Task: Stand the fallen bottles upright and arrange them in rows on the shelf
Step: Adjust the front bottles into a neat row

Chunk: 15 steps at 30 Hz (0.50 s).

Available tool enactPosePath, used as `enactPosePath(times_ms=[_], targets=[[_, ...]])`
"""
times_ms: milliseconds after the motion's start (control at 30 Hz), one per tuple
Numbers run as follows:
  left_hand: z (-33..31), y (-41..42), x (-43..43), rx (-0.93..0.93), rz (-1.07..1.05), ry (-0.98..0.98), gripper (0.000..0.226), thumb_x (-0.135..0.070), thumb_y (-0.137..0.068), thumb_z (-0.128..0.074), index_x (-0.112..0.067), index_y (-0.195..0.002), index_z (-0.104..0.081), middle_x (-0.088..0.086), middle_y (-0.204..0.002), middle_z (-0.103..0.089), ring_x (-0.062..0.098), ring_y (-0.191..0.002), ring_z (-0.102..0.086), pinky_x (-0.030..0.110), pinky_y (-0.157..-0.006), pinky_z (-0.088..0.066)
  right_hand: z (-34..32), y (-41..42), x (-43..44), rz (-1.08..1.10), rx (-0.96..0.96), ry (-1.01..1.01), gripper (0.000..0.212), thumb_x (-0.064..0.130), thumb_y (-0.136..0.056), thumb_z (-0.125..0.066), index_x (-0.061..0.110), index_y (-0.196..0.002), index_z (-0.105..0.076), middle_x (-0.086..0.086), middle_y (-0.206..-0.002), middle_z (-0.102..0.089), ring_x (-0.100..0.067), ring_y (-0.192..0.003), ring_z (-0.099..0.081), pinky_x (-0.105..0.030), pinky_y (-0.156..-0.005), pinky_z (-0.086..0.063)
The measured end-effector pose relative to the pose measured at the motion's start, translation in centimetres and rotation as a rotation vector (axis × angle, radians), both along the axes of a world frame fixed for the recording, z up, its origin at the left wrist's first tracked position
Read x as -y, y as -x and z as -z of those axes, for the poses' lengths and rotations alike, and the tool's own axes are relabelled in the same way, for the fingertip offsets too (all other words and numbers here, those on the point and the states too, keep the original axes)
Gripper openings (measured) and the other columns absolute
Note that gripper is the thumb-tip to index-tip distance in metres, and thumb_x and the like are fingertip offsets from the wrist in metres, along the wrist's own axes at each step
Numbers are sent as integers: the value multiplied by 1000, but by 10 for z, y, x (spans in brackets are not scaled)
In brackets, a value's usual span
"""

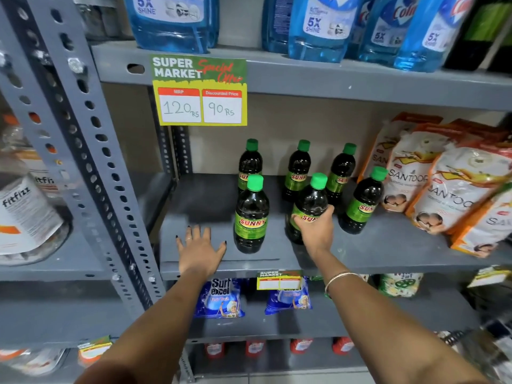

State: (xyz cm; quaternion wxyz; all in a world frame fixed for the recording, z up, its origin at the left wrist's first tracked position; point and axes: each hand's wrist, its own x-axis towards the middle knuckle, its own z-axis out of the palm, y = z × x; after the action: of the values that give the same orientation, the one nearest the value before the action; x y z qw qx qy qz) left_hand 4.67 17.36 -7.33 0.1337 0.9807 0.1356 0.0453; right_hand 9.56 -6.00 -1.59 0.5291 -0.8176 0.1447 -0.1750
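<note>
Several dark bottles with green caps and green "SUNNY" labels stand upright on the grey shelf [374, 245]. Three form a back row: left [250, 159], middle [297, 169], right [342, 173]. In front stand a left bottle [251, 214], a middle bottle [310, 202] and a right bottle [361, 202]. My right hand [315, 231] grips the front middle bottle around its label. My left hand [201, 252] lies flat on the shelf's front edge, fingers spread, to the left of the front left bottle and apart from it.
Orange and white Santoor pouches [432, 187] crowd the shelf's right side. A price sign [199, 90] hangs from the shelf above, which holds blue cleaner bottles [318, 26]. A perforated grey upright [83, 151] stands on the left. Detergent packets [221, 297] sit below.
</note>
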Motion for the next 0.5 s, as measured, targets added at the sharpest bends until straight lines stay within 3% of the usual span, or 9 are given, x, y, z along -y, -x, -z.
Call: enactPosePath(times_ms=[367,500], targets=[[-2,2,0,-11,13,-13,67,-56,-90,-32,-15,-142,-24,12,-155,-19,29,-144,-11,53,-117,-9,0,22,6,-28,-27,10,64,25,-67,-79,13,-115,-39,-11,-118,-60,-32,-110,-58,-44,-91,-47],[-3,3,1,-3,11,-7,67,-55,-90,-32,-14,-142,-24,11,-155,-19,28,-144,-11,52,-117,-9,9,27,15,-124,-2,-50,85,40,-71,-76,18,-135,-26,-10,-136,-49,-28,-123,-50,-44,-102,-42]])
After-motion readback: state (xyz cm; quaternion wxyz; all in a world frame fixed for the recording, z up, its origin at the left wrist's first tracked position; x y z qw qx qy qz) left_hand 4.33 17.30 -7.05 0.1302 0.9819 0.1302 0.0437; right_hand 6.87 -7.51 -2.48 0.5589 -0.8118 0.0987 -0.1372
